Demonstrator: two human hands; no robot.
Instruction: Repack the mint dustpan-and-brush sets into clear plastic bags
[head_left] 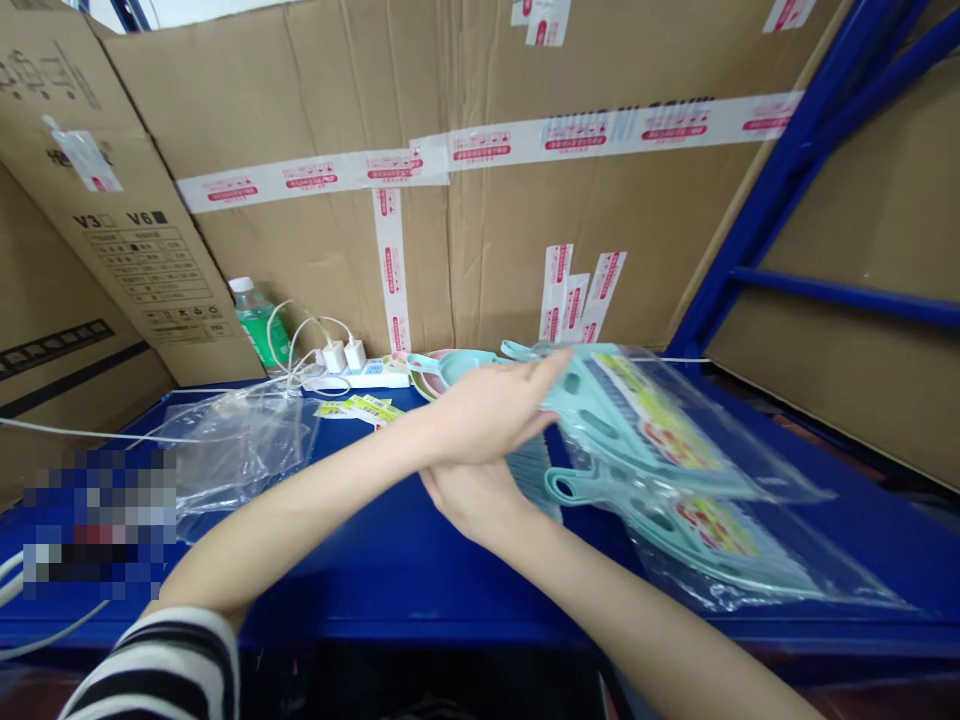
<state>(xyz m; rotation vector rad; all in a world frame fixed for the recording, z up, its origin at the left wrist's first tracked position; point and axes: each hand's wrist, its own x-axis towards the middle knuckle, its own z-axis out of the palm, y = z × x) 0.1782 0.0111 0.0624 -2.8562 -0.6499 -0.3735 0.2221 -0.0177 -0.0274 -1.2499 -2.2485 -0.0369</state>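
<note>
My forearms cross over the blue surface. My left hand [499,405] lies on top, blurred, its fingers stretched to the right over the edge of the teal plastic pieces; nothing shows between them. Beneath it is my right hand [476,495], its fingers mostly hidden by my left hand. To the right, a bagged teal dustpan-like piece [600,425] with a colourful label overlaps another bagged teal piece [664,520]. Pale bristles [536,470] show beside my right hand. Behind my hands sits a further teal piece with a looped handle [427,365].
Crumpled clear bags [232,450] lie at left, near yellow labels [364,408]. A power strip [375,375] with chargers, white cables and a green-labelled bottle [264,325] stand along the cardboard wall [315,240]. A blue metal frame [765,210] rises at right.
</note>
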